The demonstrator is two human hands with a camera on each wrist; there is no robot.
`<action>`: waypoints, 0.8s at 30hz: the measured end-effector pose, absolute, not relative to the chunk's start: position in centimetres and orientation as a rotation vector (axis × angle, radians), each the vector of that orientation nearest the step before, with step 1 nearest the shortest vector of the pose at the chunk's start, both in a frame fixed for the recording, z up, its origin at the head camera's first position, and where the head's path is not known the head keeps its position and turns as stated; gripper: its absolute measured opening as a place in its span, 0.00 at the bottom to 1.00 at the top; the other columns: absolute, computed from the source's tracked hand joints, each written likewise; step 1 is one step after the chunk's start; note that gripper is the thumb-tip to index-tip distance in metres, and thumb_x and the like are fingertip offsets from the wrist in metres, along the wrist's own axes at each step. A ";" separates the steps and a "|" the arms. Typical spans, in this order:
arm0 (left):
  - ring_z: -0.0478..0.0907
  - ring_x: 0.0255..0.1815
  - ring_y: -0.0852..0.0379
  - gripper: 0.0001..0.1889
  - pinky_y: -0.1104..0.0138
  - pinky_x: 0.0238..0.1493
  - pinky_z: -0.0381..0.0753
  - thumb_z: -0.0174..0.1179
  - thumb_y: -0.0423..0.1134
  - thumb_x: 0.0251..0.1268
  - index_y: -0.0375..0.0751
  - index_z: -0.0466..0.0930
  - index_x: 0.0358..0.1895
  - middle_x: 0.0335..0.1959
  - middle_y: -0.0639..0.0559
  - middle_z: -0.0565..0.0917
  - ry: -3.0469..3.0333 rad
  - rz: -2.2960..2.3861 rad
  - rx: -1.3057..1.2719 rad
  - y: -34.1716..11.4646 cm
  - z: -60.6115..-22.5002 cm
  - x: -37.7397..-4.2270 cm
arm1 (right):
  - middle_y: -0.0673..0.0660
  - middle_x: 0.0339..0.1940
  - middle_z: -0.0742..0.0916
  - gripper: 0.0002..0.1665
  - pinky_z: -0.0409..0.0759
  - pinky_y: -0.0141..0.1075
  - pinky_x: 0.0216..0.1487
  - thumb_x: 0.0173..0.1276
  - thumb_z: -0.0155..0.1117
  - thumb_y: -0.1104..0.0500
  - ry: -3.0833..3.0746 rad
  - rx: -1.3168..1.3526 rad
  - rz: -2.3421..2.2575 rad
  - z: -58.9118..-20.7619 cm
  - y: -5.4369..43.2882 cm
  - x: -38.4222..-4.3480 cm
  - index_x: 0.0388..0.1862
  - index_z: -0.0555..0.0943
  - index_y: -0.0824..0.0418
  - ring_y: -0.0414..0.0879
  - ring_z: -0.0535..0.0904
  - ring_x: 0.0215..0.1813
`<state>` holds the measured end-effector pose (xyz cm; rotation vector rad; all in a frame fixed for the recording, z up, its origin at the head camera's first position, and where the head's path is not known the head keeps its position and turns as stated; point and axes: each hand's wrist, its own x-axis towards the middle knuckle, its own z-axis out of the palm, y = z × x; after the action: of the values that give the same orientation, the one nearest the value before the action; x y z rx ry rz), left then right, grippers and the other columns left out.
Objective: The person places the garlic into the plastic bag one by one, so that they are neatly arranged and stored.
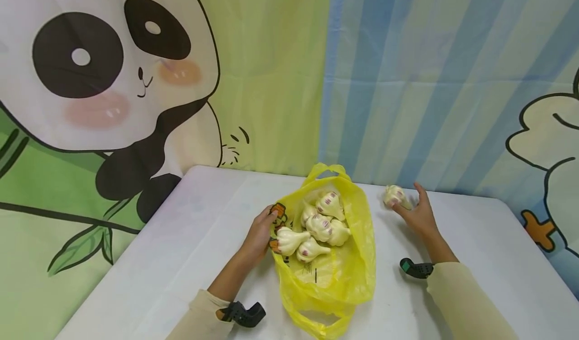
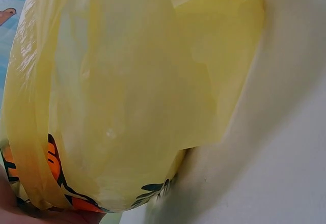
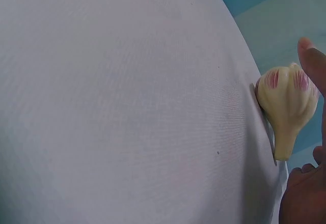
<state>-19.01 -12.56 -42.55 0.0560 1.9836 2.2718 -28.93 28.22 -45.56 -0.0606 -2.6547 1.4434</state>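
A yellow plastic bag [image 1: 362,259] lies with its mouth open, and several garlic bulbs [image 1: 319,227] are inside it. My left hand [image 1: 259,234] pinches the bag's left rim, with the thumb over the edge; most of its fingers are hidden behind the plastic. In the left wrist view the yellow bag [image 2: 132,81] fills much of the picture. One loose garlic bulb [image 1: 394,196] lies on the table's far side, also seen as a garlic bulb [image 3: 288,96] in the right wrist view. My right hand [image 1: 420,217] is beside it, thumb and forefinger spread wide, the thumb close to the bulb.
A white-covered table [image 1: 212,214] carries everything. Behind it hangs a printed curtain [image 1: 271,79] with a panda, which meets the table's back edge. The bag's near handle [image 1: 323,325] reaches toward the front. A black wrist device [image 1: 244,314] sits on each forearm.
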 end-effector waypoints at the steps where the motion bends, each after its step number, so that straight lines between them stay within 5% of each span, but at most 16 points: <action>1: 0.55 0.73 0.42 0.27 0.50 0.71 0.55 0.39 0.45 0.80 0.36 0.55 0.75 0.72 0.39 0.62 1.981 2.275 0.055 -12.5 -42.5 -19.0 | 0.68 0.78 0.44 0.62 0.50 0.68 0.66 0.65 0.67 0.42 -2.654 -0.058 1.446 -45.5 28.2 -28.9 0.80 0.37 0.56 0.70 0.41 0.75; 17: 0.45 0.76 0.42 0.29 0.49 0.73 0.45 0.39 0.46 0.80 0.35 0.51 0.76 0.74 0.39 0.57 2.002 2.264 0.043 -12.3 -42.6 -19.0 | 0.72 0.77 0.45 0.63 0.47 0.67 0.67 0.64 0.67 0.41 -2.689 -0.076 1.476 -45.2 27.8 -29.5 0.80 0.34 0.54 0.69 0.41 0.76; 24: 0.51 0.74 0.44 0.27 0.51 0.72 0.49 0.39 0.45 0.80 0.35 0.54 0.75 0.72 0.40 0.60 1.970 2.284 0.056 -12.2 -42.8 -19.0 | 0.68 0.78 0.46 0.61 0.45 0.66 0.68 0.66 0.66 0.43 -2.684 -0.041 1.469 -45.1 27.3 -29.7 0.80 0.34 0.50 0.68 0.40 0.76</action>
<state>-19.03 -12.17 -42.78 0.0561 1.9702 2.2842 -29.66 27.32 -45.14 -0.0414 -2.6844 1.4688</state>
